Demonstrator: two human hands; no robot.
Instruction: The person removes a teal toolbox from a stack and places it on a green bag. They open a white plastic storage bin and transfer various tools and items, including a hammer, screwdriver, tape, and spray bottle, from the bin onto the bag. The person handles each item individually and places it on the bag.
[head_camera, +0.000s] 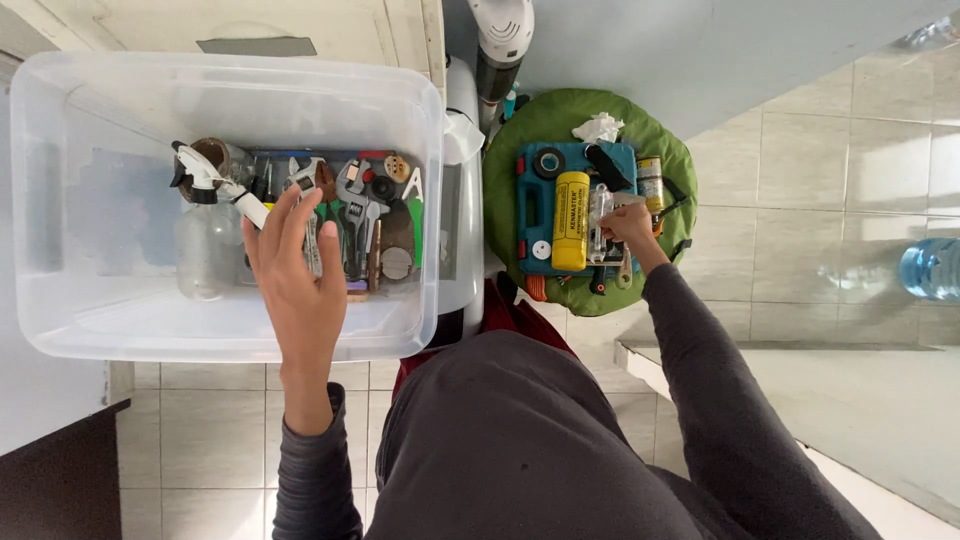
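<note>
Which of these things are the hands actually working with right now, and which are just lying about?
In hand:
- left hand over the tools in the clear bin
- right hand at the small tools beside the yellow can, on the blue case

Lying about:
- spray bottle
- crumpled tissue
- water bottle
- green cushion

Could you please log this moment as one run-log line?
left hand: open over tools in clear bin | right hand: reaching among tools on blue case, grip unclear

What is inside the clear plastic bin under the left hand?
Clear plastic bin holds a spray bottle, wrenches and assorted small tools; the left hand covers some.
</note>
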